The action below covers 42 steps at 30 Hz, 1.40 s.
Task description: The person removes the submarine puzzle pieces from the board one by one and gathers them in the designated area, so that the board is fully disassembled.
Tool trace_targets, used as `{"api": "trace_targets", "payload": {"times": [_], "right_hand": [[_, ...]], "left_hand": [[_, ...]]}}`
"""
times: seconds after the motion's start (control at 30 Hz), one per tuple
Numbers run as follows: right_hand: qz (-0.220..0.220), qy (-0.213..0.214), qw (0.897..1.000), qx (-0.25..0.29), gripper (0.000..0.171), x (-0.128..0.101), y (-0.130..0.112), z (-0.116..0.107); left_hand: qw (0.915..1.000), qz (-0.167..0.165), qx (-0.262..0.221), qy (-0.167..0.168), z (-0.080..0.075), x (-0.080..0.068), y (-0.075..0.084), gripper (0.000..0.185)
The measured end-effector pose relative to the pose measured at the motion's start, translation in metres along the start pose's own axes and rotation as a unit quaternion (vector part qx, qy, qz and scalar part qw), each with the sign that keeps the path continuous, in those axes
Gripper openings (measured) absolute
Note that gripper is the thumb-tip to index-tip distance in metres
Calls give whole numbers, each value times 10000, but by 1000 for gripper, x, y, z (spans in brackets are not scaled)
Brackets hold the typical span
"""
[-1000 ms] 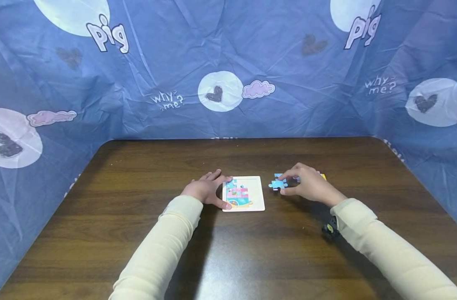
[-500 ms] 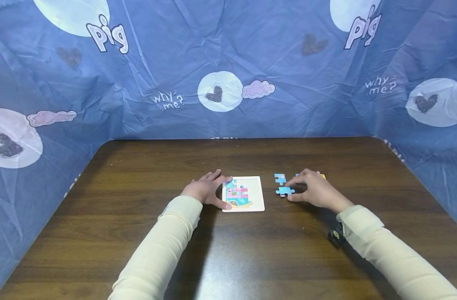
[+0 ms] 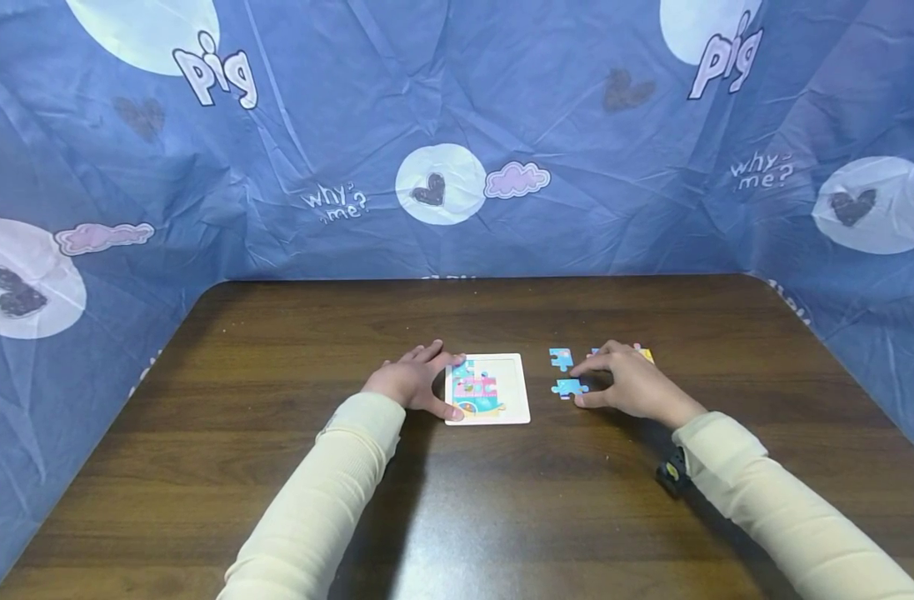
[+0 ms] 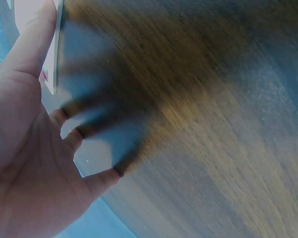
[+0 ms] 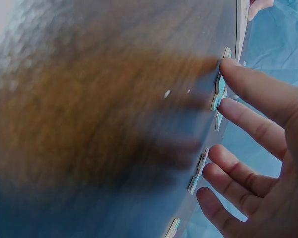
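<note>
In the head view a white square puzzle tray (image 3: pixel 514 419) lies on the table, its left side partly filled with joined pieces (image 3: pixel 477 392) in blue, pink and yellow. My left hand (image 3: pixel 407 382) rests at its left edge, thumb and forefinger spread over the frame's corners. To the tray's right lies a blue puzzle piece (image 3: pixel 569 388). Around its right side my right hand (image 3: pixel 636 383) keeps thumb and forefinger apart, tips close by its edges. The right wrist view shows the thumb (image 5: pixel 238 77) and forefinger right at this piece (image 5: pixel 219 87), the other fingers loosely extended.
Another blue piece (image 3: pixel 561 358) lies just behind. Beyond the right hand, a yellow piece (image 3: pixel 646 355) and others show partly, the hand covering some. A blue printed cloth (image 3: pixel 457 100) hangs behind the dark wooden table (image 3: pixel 464 317).
The right hand has shifted the blue piece toward the front right, away from the piece behind it, and the piece now lies lower between slightly wider fingertips. The left hand and tray have stayed put.
</note>
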State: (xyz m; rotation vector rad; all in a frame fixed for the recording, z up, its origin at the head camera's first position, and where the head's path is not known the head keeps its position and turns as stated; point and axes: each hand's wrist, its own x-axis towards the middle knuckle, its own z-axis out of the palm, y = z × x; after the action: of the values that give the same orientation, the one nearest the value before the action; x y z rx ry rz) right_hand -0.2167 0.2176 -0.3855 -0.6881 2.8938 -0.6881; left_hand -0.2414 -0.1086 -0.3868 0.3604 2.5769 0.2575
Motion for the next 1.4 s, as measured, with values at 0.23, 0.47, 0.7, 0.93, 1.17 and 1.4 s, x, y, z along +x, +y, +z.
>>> {"api": "trace_targets", "payload": {"times": [0.23, 0.47, 0.7, 0.93, 1.17, 1.4], "right_hand": [[59, -27, 9999, -90, 35, 1, -1, 0], [-50, 283, 9993, 223, 34, 6, -7, 1], [-121, 159, 9971, 734, 37, 16, -20, 7], [-45, -39, 9956, 938, 37, 31, -39, 17], [-20, -66, 9961, 881, 36, 43, -56, 26], [33, -222, 9988, 431, 37, 51, -70, 35]], "left_hand": [[10000, 1, -5, -7, 1, -1, 0, 99], [10000, 15, 91, -17, -9, -20, 10, 93], [10000, 35, 28, 41, -9, -22, 10, 93], [10000, 27, 8, 42, -1, -4, 2, 96], [9999, -44, 100, -6, -4, -7, 4, 95], [9999, 59, 103, 35, -11, -22, 11, 92]]}}
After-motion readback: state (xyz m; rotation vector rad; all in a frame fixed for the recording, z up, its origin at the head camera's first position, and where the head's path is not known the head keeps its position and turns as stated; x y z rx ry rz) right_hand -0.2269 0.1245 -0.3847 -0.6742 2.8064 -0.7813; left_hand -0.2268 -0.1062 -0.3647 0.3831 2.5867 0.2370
